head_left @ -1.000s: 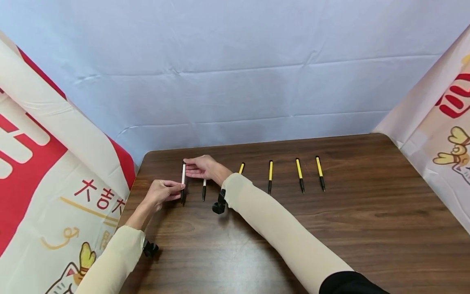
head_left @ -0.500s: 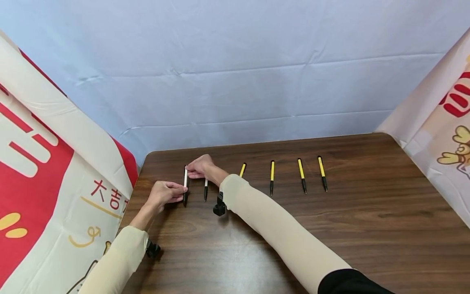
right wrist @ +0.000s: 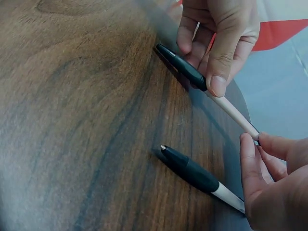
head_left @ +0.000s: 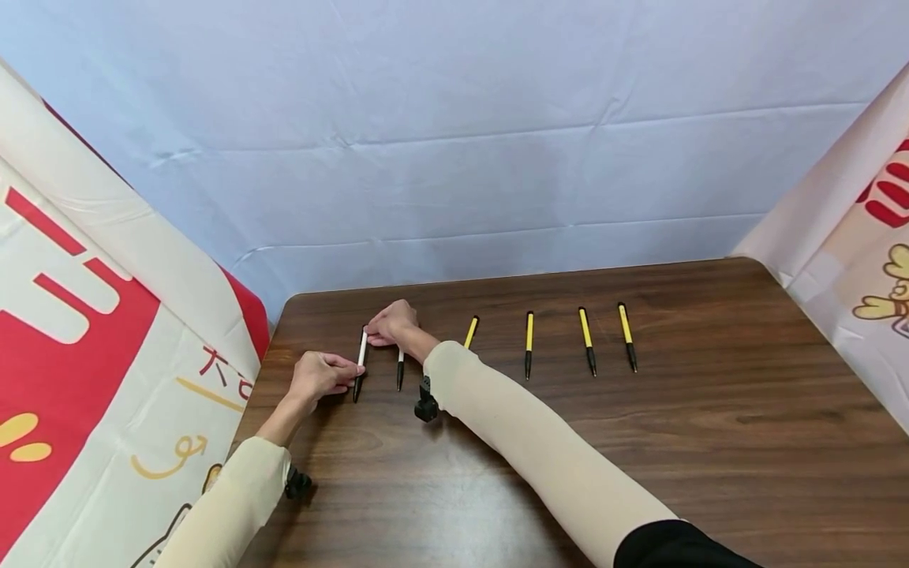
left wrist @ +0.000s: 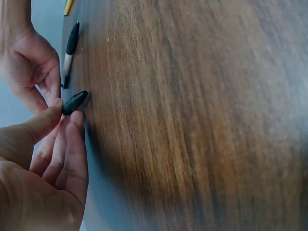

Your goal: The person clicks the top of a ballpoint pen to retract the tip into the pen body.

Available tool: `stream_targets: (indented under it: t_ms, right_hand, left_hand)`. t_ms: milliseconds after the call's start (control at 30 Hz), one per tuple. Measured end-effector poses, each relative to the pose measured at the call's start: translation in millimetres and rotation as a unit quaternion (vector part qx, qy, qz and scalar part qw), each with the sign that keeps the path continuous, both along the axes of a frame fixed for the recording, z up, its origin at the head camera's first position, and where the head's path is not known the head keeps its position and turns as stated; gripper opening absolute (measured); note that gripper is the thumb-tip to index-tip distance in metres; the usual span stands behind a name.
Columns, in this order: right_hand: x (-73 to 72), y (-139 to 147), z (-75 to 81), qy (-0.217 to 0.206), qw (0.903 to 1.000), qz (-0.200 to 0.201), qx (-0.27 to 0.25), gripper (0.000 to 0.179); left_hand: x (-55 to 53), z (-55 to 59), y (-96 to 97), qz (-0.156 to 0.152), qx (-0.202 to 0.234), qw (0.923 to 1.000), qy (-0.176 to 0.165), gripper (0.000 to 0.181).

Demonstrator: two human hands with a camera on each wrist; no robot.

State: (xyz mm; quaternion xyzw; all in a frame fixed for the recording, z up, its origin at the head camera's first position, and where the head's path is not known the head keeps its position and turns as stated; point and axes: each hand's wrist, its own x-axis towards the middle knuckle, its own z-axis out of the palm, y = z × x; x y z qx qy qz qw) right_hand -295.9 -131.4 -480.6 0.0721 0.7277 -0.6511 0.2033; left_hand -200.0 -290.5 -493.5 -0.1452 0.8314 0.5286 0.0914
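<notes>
- The held pen (head_left: 363,349), white with a black lower part, is near the far left corner of the desk (head_left: 710,442), slanting slightly; whether its tip touches the wood, I cannot tell.
- The left hand's (head_left: 316,377) grip pinches this pen near the join of white and black, thumb against fingers.
- The right hand's (head_left: 394,325) grip pinches the same pen's far end.
- The desk's left edge runs near the left hand, and the left sleeve (head_left: 230,501) overlaps it.
- The far edge passes near the right hand, with pale cloth (head_left: 454,173) behind.
- The widest stretches of wood lie on the person's side of the pens and out to the right edge; the right sleeve (head_left: 533,434) crosses the middle.
- Between the held pen and the second white pen (head_left: 401,372) the gap is narrow, and the right hand covers the latter's upper end.
- Six pens in all: two white, four yellow (head_left: 472,331) (head_left: 529,343) (head_left: 587,339) (head_left: 627,335).
- The leftmost yellow one is partly behind the right sleeve; the two rightmost are closest together.
</notes>
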Motion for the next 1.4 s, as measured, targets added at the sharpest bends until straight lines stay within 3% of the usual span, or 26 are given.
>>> stream_targets:
  t_ms: [433,733,1133,1400]
  right_hand:
    - [5.9,-2,-2.1,0.001,0.9992,0.034,0.02,0.014]
    - [7.9,1,-5.5,0.003,0.9986,0.048,0.023,0.012]
    - [6.6,12,3.5,0.009,0.9978,0.062,0.025,0.007]
    - [2.3,19,9.2,0.027,0.9977,0.058,0.021,0.005]
  left_hand:
    - [2.5,-0.5,2.4,-0.002,-0.028,0.9996,0.003,0.02]
    - [3.3,-1.4,3.0,-0.004,-0.03,0.9995,0.004,0.021]
    - [4.7,-2.5,1.3,0.001,-0.025,0.9997,0.007,0.024]
    - [5.6,2.5,-3.1,0.01,-0.076,0.9958,0.049,0.03]
